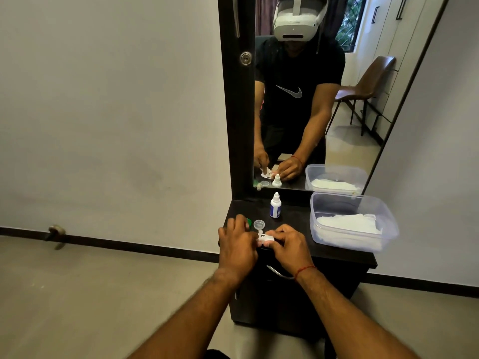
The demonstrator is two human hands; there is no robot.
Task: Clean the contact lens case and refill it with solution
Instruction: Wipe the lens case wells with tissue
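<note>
**Both hands on lens case at front edge of dresser top**

My right hand pinches the right end of the white contact lens case, fingers curled tight over it, thumb underneath. My left hand is curled round the case's left end. The knuckles hide most of the contact, but the mirror reflection shows the fingers closed on it.

The case sits at the front edge of the dresser top, toward the front-left corner, held just off or on the surface; I cannot tell which. Its clear lid is flipped open and points toward the back edge. The green cap is just beside it, half hidden behind my left fingers.

The solution bottle stands upright with its cap on, behind the case near the back edge, apart from both hands. A clear plastic container fills the right side of the dresser top up to the right edge, with white tissue inside.

There is a red thread round my right wrist. A metal drawer handle is below the front edge, between my wrists.
</note>
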